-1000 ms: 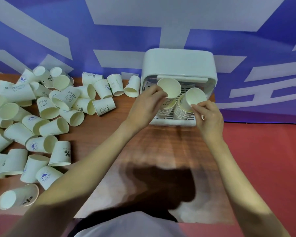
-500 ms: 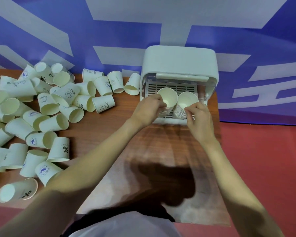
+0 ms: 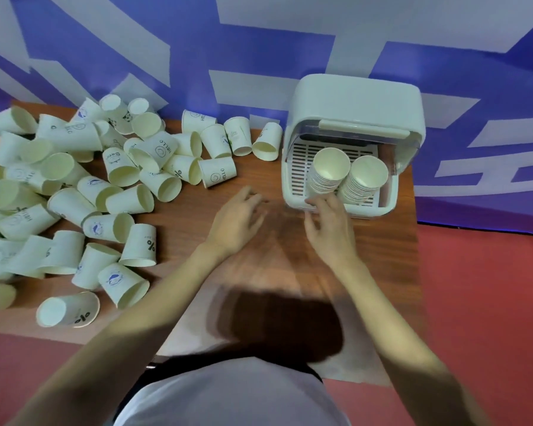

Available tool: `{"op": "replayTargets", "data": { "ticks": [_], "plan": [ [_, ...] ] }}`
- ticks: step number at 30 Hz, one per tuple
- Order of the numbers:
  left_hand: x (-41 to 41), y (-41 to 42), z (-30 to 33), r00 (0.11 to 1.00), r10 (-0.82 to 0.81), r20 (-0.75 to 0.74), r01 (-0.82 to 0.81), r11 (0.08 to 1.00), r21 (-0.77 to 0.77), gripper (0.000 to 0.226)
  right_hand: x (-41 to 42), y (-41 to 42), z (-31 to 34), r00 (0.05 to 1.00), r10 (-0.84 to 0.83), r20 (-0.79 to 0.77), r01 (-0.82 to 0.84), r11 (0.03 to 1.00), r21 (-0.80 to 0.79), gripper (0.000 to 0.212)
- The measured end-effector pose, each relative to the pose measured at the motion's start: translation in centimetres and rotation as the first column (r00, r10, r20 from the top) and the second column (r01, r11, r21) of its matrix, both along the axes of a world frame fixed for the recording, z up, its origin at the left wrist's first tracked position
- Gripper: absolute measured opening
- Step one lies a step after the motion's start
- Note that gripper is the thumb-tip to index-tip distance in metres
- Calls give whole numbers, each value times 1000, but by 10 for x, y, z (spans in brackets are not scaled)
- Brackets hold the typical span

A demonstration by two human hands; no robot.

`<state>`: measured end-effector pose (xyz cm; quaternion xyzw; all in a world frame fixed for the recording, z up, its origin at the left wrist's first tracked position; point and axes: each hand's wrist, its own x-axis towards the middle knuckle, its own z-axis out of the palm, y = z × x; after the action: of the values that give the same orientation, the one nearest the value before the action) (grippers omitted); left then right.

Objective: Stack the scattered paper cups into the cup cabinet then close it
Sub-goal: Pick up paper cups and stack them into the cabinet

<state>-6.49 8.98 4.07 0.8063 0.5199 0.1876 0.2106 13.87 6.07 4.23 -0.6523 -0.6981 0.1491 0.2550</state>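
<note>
At the upper right of the frame our cup cabinet [image 3: 356,99] stands open on the wooden table [image 3: 382,250], its lid raised, with two stacks of nested cups side by side on the slatted tray inside: the left stack [image 3: 328,173] and the right stack [image 3: 362,181], leaning against each other. Our right hand [image 3: 330,222] hovers at the cabinet's front lip, fingers loosely spread and holding nothing; whether the fingertips touch the rim we cannot tell. Our left hand [image 3: 236,221] hangs over bare table just left of the cabinet, fingers relaxed and empty, blurred. Across the left half of the frame lie the scattered paper cups [image 3: 74,195], most on their sides, some printed "HELLO" or "%".
</note>
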Motion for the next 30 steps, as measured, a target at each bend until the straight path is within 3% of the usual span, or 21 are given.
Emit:
{"op": "replayTargets", "data": {
  "ticks": [7,15,21,25,30],
  "plan": [
    [-143,-62,-19,978,193,-82,-199,977,-71,19,-111,-38,-22,961,277,-7,-270,930,-251,26],
    [-257,-92,-29,940,318,-126,-333,934,-130,20,-228,-51,-41,813,582,28,-524,752,-400,36],
    [-287,-90,-33,966,249,-67,-255,959,-122,18,-286,-49,-44,776,630,-11,-570,694,-440,39],
    [-299,-85,-38,972,228,-58,-234,963,-135,18,-308,-49,-55,768,635,87,-530,705,-471,24],
    [-301,-77,-40,975,209,-77,-217,967,-135,18,-306,-56,-54,808,584,75,-503,751,-428,21]
  ]
}}
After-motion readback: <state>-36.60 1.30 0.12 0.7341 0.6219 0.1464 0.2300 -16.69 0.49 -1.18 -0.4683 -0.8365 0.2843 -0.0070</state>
